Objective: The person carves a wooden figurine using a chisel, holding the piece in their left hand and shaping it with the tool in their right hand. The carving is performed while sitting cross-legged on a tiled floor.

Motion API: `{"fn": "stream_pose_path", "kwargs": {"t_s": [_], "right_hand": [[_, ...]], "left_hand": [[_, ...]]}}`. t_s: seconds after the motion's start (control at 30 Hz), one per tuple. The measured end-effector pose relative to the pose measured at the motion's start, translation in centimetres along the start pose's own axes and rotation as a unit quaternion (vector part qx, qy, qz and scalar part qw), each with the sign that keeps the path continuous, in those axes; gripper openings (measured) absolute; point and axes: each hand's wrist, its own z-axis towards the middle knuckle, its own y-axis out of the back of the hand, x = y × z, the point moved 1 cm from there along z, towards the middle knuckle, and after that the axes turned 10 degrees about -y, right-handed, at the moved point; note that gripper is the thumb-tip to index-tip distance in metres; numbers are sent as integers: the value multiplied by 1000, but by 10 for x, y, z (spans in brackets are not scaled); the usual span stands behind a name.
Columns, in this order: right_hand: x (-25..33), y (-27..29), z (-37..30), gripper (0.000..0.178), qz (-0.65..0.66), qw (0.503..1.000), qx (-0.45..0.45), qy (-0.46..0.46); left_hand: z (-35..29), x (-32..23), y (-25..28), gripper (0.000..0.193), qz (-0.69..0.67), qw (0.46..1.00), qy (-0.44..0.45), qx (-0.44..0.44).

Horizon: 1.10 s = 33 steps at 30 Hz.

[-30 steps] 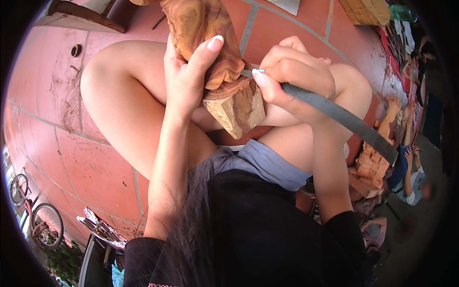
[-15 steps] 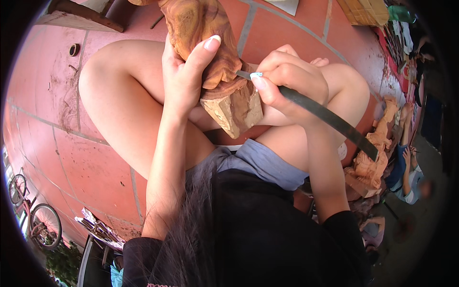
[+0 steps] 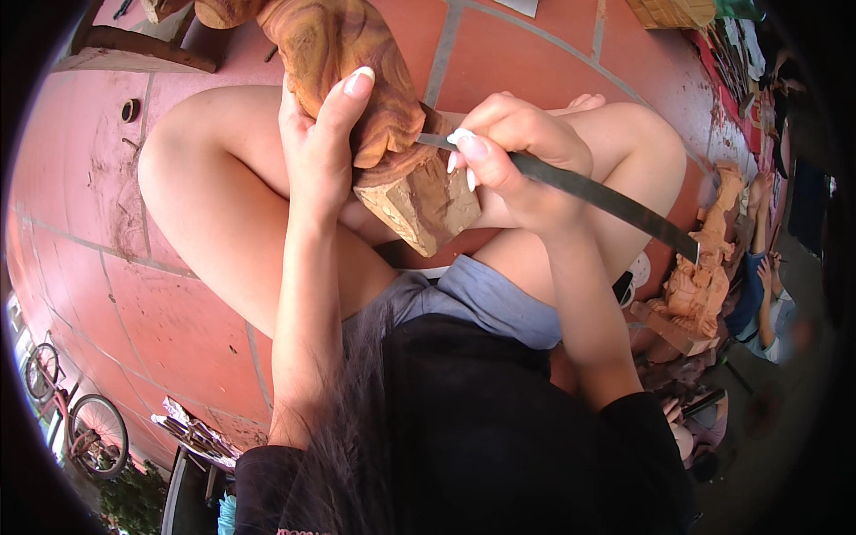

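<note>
A carved wooden figure (image 3: pixel 343 62), brown with dark swirling grain, leans across my lap on its rough, pale, block-shaped base (image 3: pixel 419 209). My left hand (image 3: pixel 323 134) is wrapped round the figure's lower part, thumb on the front; most of its fingers are hidden behind the wood. In a pinch, my right hand (image 3: pixel 526 152) grips a long, flat, dark metal carving blade (image 3: pixel 606 196). The blade's narrow tip touches the wood where the figure's folds meet the base. Its other end sticks out past my right wrist.
Red floor tiles (image 3: pixel 178 312) surround my folded legs. A low wooden stand (image 3: pixel 134 52) is at the far left, near a small dark ring (image 3: pixel 131 110). To the right stands an orange-brown carving (image 3: pixel 700 285), with other people beyond. A bundle of tools (image 3: pixel 201 437) lies lower left.
The figure and both hands have shifted slightly left in view. The blade tip stays at the same groove above the base, and my right fingers have opened a little around it.
</note>
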Motion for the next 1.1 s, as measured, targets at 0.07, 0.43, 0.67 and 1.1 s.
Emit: {"fn": "stream_pose_path", "kwargs": {"t_s": [0.07,0.43,0.67,1.1], "right_hand": [[1,-6,-1,13,6,1000,-21,-7],[-1,-19,-2,20,-25,998,-52,19],[1,-16,-7,23,-66,997,-41,24],[5,-22,-8,18,-11,997,-72,30]], "left_hand": [[0,-2,-1,49,4,1000,3,6],[1,8,10,45,2,1000,9,26],[3,7,9,46,10,1000,9,23],[4,4,4,42,7,1000,-13,28]]}}
